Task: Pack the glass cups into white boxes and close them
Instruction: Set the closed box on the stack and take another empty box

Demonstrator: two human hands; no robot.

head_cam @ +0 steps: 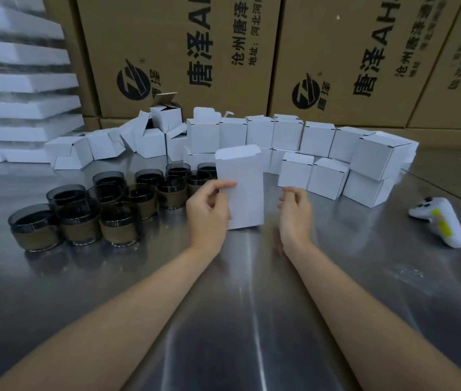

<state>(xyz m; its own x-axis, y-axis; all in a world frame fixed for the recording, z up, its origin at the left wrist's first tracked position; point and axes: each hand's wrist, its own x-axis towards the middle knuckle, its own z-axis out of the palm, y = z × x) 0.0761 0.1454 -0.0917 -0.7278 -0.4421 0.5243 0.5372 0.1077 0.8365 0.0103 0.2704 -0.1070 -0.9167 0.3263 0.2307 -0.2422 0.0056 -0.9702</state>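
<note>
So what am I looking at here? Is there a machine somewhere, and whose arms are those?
There is no machine here. These are a person's two bare arms, seen from a single camera worn on their head, looking forward and down. They work at a shiny metal table. On its left side stands a cluster of dark glass cups with tan bands. Behind them runs a row of small white boxes, closed ones to the right and open ones heaped to the left. The left hand holds a flat white box upright, not yet opened up. The right hand hovers beside it with loosely curled fingers, holding nothing. A white controller lies off to the right, and big brown cartons stand at the back.
</note>
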